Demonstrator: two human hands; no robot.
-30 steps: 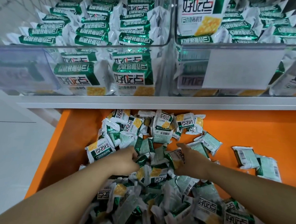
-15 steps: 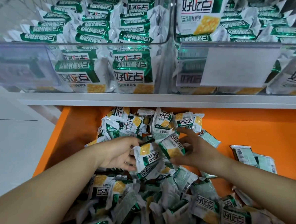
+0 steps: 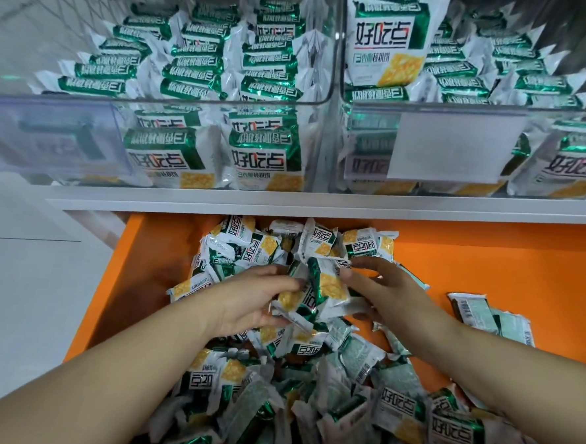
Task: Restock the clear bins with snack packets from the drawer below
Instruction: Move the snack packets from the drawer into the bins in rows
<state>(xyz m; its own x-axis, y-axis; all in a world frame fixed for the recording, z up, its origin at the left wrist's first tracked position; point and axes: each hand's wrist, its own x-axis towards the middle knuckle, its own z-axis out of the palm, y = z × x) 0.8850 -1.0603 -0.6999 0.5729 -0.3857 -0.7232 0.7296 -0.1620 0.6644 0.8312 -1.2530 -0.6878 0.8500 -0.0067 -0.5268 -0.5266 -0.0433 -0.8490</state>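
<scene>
Gathering: my left hand and right hand, fingers half-curled, clasp a bunch of green-and-white foil snack packets between them. Next I'd lift it steadily to the clear plastic bins above

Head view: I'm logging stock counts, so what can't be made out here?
All in the head view:
Near end of drawer: cut off by the bottom edge.
Text in left label holder: blurred.
Count of packets between left hand and right hand: hidden by fingers.
</scene>
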